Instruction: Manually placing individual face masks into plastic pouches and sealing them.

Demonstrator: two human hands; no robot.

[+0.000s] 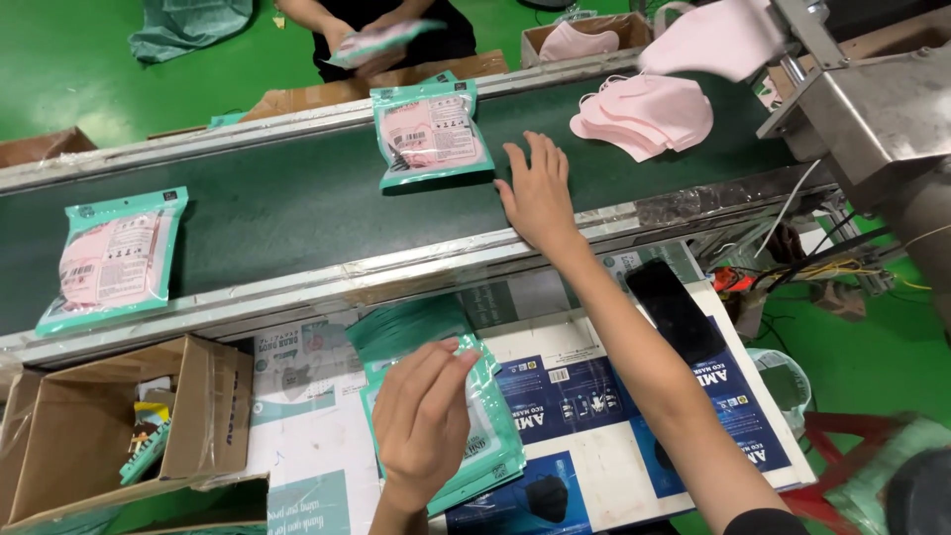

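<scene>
While the right hand (538, 193) lies spread on the belt (258, 213) near the pink masks (644, 117), the left hand (424, 421) pinches an empty pouch (495, 436); next, I judge, masks need gathering.

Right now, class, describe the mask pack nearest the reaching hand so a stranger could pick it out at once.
Find the dark green belt. The pack lies on it just left of the right hand, near the far rail. Unlike the other pack at the belt's left end, it sits beside the loose pink masks.
</scene>
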